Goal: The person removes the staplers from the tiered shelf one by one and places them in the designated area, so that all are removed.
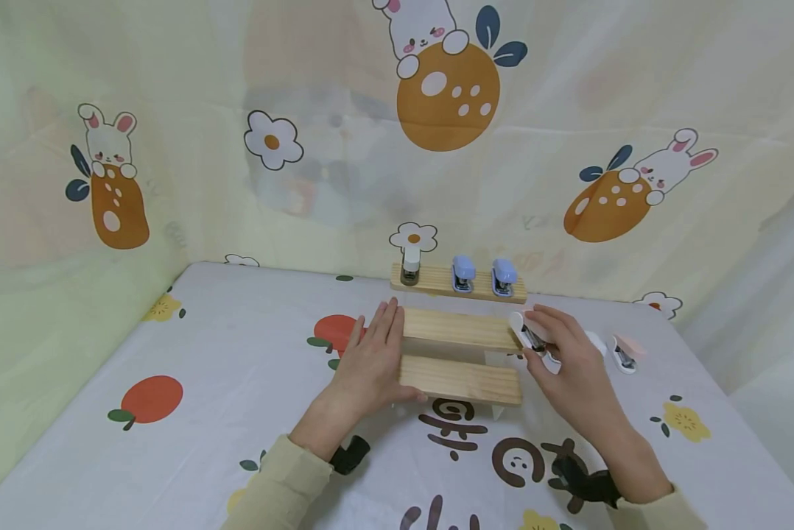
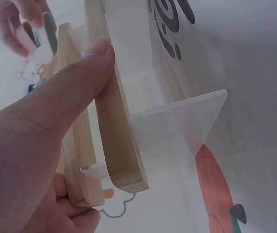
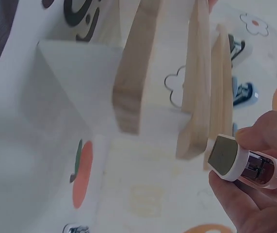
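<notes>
A three-step display rack of pale wooden planks (image 1: 459, 380) on clear side supports (image 2: 191, 114) stands at the table's middle. My left hand (image 1: 373, 357) holds its left end, thumb on the front plank and fingers at the end of the middle plank. In my right hand (image 1: 572, 361) a small pink and white stapler (image 3: 247, 162) is pinched between thumb and fingers, its grey base facing the rack. It is at the right end of the middle plank (image 1: 463, 329); whether it touches is unclear. On the top plank stand a white and dark stapler (image 1: 410, 266) and two blue staplers (image 1: 463, 274).
Another pink and white stapler (image 1: 625, 355) lies on the table right of my right hand. A white thing (image 1: 597, 342), partly hidden by that hand, is beside it. A patterned cloth covers the table (image 1: 238, 353), and a printed curtain (image 1: 331, 199) hangs behind the rack.
</notes>
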